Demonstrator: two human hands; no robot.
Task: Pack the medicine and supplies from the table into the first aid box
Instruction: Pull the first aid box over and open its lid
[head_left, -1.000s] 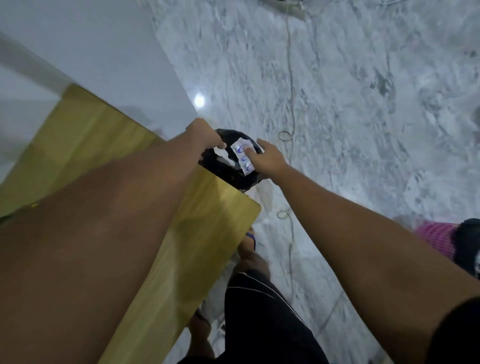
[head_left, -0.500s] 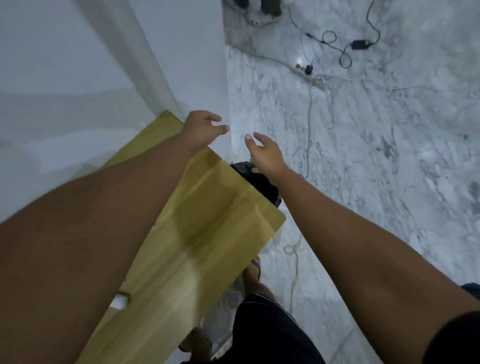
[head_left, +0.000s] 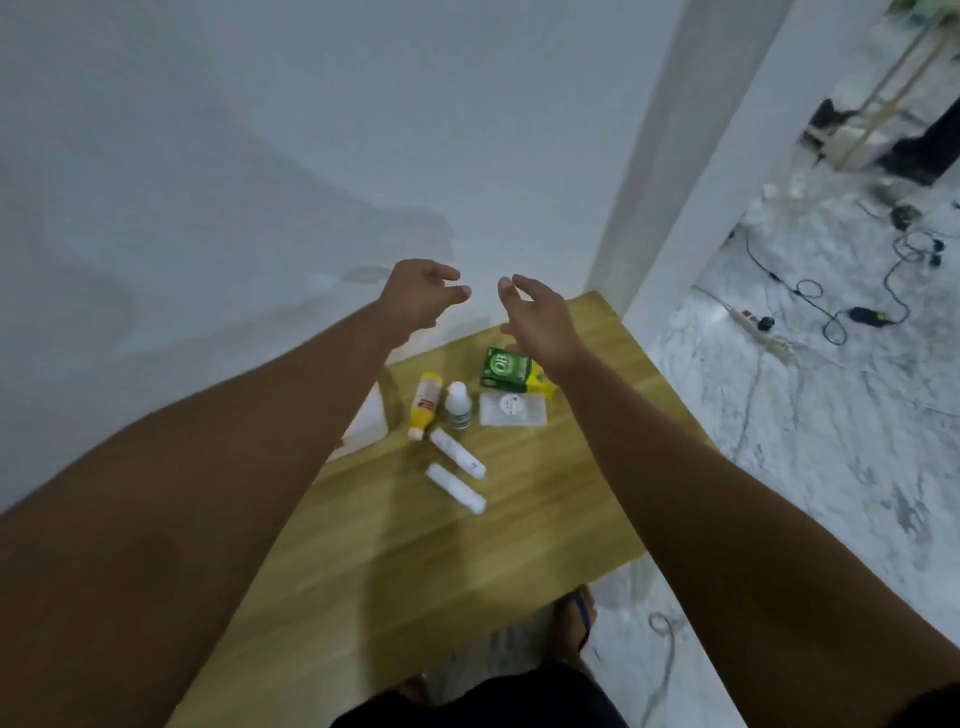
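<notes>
On the wooden table (head_left: 467, 561) lie a green and yellow medicine box (head_left: 506, 370), a yellow bottle (head_left: 425, 404) on its side, a small white bottle (head_left: 458, 404), a flat clear packet (head_left: 513, 409) and two white tubes, one (head_left: 457, 452) above the other (head_left: 456, 488). A white sheet (head_left: 366, 423) shows partly behind my left arm. My left hand (head_left: 421, 296) hovers above the table's far edge, empty, fingers curled apart. My right hand (head_left: 540, 317) floats over the green box, empty and open. No first aid box is in view.
A white wall runs behind the table, with a white door frame (head_left: 639, 208) at the right. The marble floor (head_left: 810, 415) to the right carries a power strip (head_left: 753, 325) and black cables (head_left: 831, 312). My feet and dark shorts show below the table's near edge.
The view swung from the floor and a black bag by the table's end up to the tabletop. The blister strip held a second ago is gone. Both hands now hover empty over the supplies.
</notes>
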